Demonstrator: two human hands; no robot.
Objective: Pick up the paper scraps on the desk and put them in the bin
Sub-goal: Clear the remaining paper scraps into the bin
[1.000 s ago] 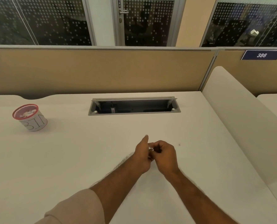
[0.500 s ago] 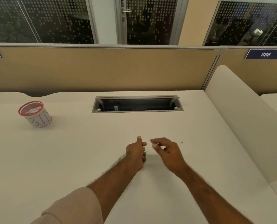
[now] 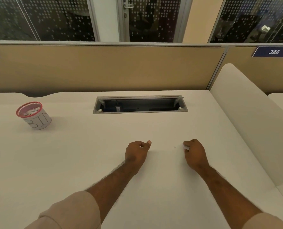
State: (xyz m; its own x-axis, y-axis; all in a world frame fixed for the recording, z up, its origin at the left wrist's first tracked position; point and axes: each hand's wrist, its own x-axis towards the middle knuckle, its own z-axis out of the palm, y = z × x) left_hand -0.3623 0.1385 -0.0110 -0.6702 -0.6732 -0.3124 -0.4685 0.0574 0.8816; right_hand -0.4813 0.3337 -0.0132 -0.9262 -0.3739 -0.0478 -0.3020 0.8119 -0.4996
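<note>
Both hands are positioned over the middle of the white laminate desk point(image 3: 71, 162), well apart from each other. The left hand point(image 3: 136, 153) is curled into a loose fist with the thumb extended toward the far edge. A pale spot shows between its thumb and curled fingers; whether this is a paper scrap cannot be determined from the head view. The right hand point(image 3: 195, 154) has its fingers curled downward, and its fingertips pinch a small white paper scrap point(image 3: 185, 147) at the desk surface. Whether the scrap is lifted clear of the desk cannot be determined. A tiny dark speck point(image 3: 174, 147) lies on the desk between the two hands, near the right hand.

The small cylindrical white bin with a red rim and hand-lettered "BIN" on its side point(image 3: 35, 117) stands upright on the far left area of the desk, well apart from both hands. White scraps are visible inside it.

A grey rectangular metal cable hatch point(image 3: 140, 105) is recessed in the desk at the far centre, with its flap open. A tan fabric partition panel point(image 3: 104, 68) runs along the far edge of the desk. A white curved divider panel point(image 3: 246, 113) bounds the right side. A dark blue number plate reading "386" point(image 3: 273, 52) is mounted on the adjoining partition at upper right. Beige sleeves point(image 3: 71, 212) cover both upper forearms.
</note>
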